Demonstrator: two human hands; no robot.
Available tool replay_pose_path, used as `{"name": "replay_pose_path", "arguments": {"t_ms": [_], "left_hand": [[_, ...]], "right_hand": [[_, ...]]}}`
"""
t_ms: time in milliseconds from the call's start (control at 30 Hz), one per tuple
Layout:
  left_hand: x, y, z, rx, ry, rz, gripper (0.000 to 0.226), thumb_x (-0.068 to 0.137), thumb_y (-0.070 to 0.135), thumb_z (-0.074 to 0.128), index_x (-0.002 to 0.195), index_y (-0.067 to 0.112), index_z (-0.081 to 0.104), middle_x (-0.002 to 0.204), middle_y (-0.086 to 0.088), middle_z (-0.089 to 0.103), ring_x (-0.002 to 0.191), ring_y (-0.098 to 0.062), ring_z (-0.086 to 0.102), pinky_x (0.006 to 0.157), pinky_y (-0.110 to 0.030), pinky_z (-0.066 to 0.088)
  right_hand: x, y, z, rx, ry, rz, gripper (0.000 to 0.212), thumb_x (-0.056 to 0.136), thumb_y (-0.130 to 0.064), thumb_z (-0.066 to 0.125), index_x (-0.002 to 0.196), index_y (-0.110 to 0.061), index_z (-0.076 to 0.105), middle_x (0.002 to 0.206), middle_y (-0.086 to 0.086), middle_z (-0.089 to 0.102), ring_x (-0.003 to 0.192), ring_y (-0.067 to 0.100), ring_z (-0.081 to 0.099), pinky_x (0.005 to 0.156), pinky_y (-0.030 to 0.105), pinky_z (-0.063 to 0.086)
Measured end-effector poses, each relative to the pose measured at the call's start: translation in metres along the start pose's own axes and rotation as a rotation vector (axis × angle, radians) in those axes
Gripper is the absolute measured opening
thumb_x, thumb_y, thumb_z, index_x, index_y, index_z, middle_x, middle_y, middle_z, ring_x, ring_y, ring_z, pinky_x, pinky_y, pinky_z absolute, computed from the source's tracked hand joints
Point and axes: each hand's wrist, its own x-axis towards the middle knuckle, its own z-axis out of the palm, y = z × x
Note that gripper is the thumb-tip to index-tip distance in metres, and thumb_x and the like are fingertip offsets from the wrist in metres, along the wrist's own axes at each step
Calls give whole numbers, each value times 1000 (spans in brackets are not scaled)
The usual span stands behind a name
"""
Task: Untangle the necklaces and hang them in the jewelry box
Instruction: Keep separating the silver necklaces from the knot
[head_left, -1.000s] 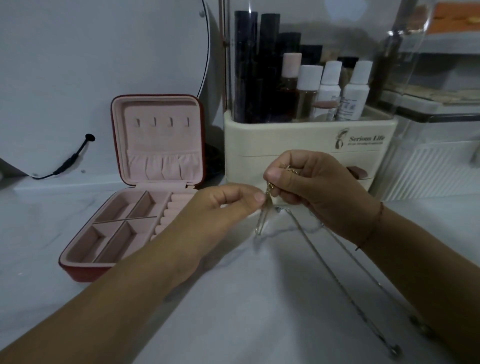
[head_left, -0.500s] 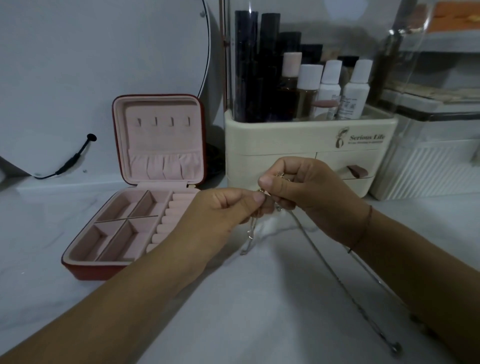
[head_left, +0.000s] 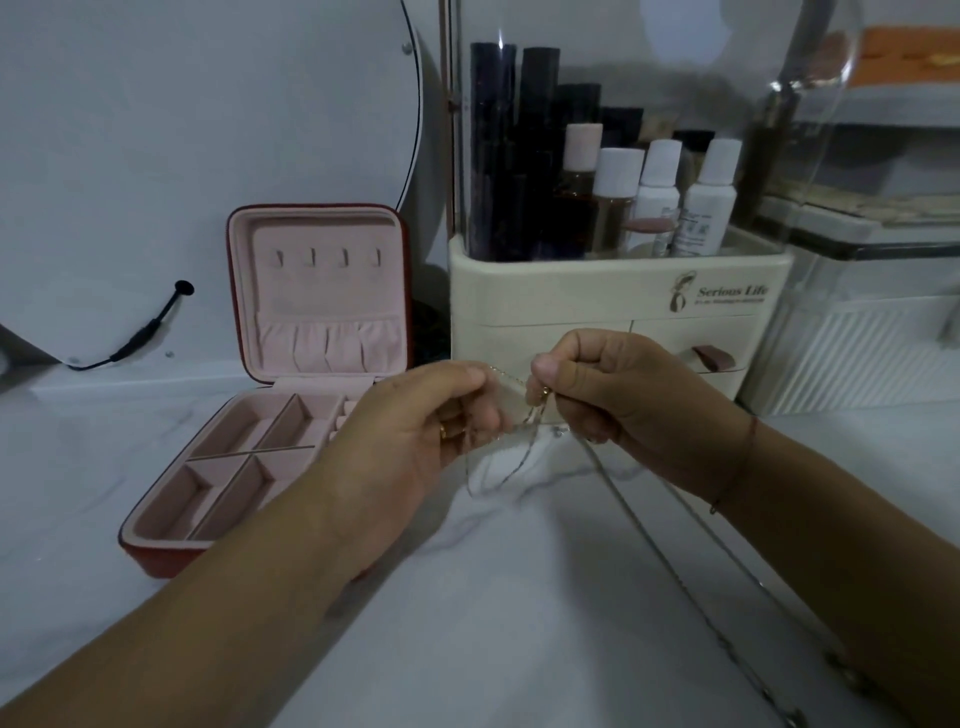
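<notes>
Thin tangled necklaces (head_left: 524, 421) hang between my two hands above the white marble top. My left hand (head_left: 415, 431) pinches a gold chain at its fingertips, palm turned towards me. My right hand (head_left: 613, 395) pinches the chains close beside it, fingers curled. One silver chain (head_left: 675, 577) trails down to the right across the surface, under my right forearm. The red jewelry box (head_left: 171, 556) lies open at the left, pink inside. Its upright lid (head_left: 317, 291) shows a row of bare hooks and a gathered pocket.
A cream cosmetics organizer (head_left: 571, 306) with bottles and dark tubes stands right behind my hands. A round mirror (head_left: 208, 130) with a black cable leans at the back left. A clear ribbed container (head_left: 857, 353) sits at the right.
My left hand has turned palm-up and drawn a short length of gold chain away from my right hand. The loop hanging below has shifted slightly left.
</notes>
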Motion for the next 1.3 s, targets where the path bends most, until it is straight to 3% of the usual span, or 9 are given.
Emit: {"name": "replay_pose_path", "arguments": {"t_ms": [133,267,400,533,767,1000,1133,1233,1300], "left_hand": [[2,7,-6,-182,36,-21,18,70,21,56,59,18,70,54,0,55,61,-13,62,73,-29,48],[6,10,-13,-304,45,-38,16,71,21,57,62,18,69,63,0,60,70,-13,64,82,-30,50],[9,11,-17,-388,18,-38,13,73,22,57,65,17,67,74,0,66,75,-14,64,79,-29,55],[10,12,-19,-393,27,-30,12,71,23,60,68,19,71,77,2,68,75,-12,65,79,-28,56],[8,12,-13,-476,28,-31,10,73,19,60,70,13,67,60,0,60,60,-13,65,74,-31,59],[7,6,-10,-352,-6,-60,8,74,21,60,72,13,64,48,4,35,45,-7,40,54,-21,51],[5,1,-10,-169,-12,-34,9,74,22,62,73,14,64,43,7,30,41,-6,32,49,-20,44],[4,-5,-8,28,43,17,10,68,25,65,70,16,68,43,8,37,42,-7,31,52,-22,42],[3,-8,-7,108,64,44,15,64,29,68,72,16,72,47,6,43,43,-7,34,54,-23,43]], "right_hand": [[-2,-3,0,48,-47,60,27,78,-29,60,76,-4,52,72,38,52,41,9,23,45,23,18],[-4,-4,-2,99,-109,95,25,81,-29,55,70,-9,44,48,0,51,39,8,23,44,21,18],[-3,-2,-3,77,-129,116,35,85,-30,64,68,-6,45,46,1,33,40,10,19,41,20,18],[-5,-1,-4,-11,-185,123,35,84,-34,64,92,0,61,45,-4,29,43,10,18,44,25,13],[-4,-4,-3,-1,-139,132,40,76,-31,61,93,5,64,45,-3,33,42,8,20,42,19,17],[-4,-1,3,-13,3,48,6,85,-10,65,81,-10,69,61,-1,58,45,7,35,44,18,28],[-5,-4,5,-101,78,-81,5,81,-14,70,79,-9,72,53,3,52,48,9,40,47,20,35],[-6,-10,1,-112,110,-153,29,70,-31,70,82,-4,71,54,8,50,49,12,42,49,19,38],[-7,-13,0,-89,99,-168,27,69,-32,69,78,-7,71,53,8,46,49,12,37,47,18,35]]}}
